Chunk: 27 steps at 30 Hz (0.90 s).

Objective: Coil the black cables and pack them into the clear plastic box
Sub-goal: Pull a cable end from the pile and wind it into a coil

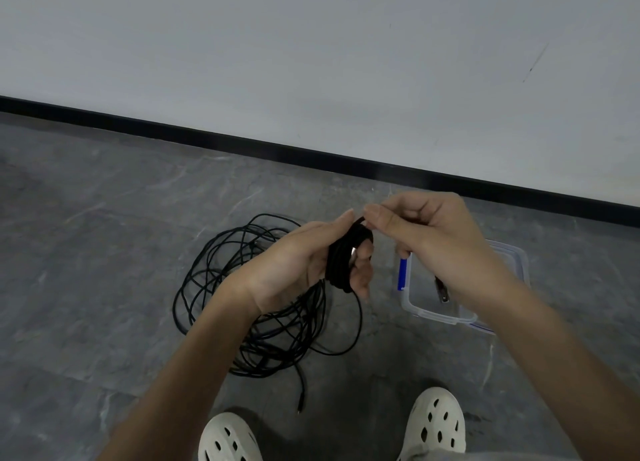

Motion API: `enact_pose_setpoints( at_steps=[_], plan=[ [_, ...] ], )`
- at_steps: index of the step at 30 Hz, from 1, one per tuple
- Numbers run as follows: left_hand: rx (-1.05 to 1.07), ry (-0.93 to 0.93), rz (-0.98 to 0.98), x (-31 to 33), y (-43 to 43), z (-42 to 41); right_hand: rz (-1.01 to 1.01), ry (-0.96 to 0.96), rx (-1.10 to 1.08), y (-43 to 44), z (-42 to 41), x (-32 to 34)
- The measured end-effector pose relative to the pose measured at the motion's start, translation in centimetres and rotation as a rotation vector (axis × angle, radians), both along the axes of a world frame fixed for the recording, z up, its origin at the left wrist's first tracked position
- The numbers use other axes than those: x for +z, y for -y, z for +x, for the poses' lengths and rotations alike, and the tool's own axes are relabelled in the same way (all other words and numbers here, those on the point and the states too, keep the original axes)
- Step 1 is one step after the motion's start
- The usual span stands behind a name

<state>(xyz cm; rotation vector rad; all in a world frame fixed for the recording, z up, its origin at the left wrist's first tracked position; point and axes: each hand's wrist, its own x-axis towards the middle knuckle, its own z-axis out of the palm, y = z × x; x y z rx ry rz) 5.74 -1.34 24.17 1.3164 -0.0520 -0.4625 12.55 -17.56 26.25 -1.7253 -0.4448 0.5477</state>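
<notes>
My left hand (311, 263) holds a small tight coil of black cable (341, 263), wound around its fingers, with a silver plug showing against the coil. My right hand (429, 235) pinches the cable at the top of that coil. A cable end with a metal plug (442, 292) hangs below my right hand, over the clear plastic box (433, 313). The box sits open on the floor at the right, with a blue clip on its left side. A loose tangle of black cables (235, 287) lies on the floor under my left forearm.
The grey stone floor meets a white wall with a black skirting board (242, 142) behind the cables. My two feet in white perforated clogs (438, 422) stand at the bottom edge. One cable end trails toward the left clog (228, 440).
</notes>
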Motion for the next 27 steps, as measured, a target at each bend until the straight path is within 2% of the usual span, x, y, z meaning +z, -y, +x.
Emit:
enact_pose_setpoints(
  at_steps=[9, 20, 23, 27],
  plan=[
    [-0.013, -0.023, -0.161, 0.5, 0.0, -0.1, -0.024, 0.082, 0.013, 0.2, 0.4, -0.5],
    [0.068, -0.058, -0.353, 0.2, -0.1, 0.1, 0.012, -0.032, 0.095, -0.2, 0.3, -1.1],
    [0.137, -0.065, -0.355, 0.3, -0.2, 0.0, 0.025, -0.096, 0.118, -0.5, 0.0, -0.8],
    [0.260, -0.040, -0.257, 0.4, 0.4, 0.1, 0.042, -0.113, 0.086, -0.7, -0.2, -0.6]
  ],
)
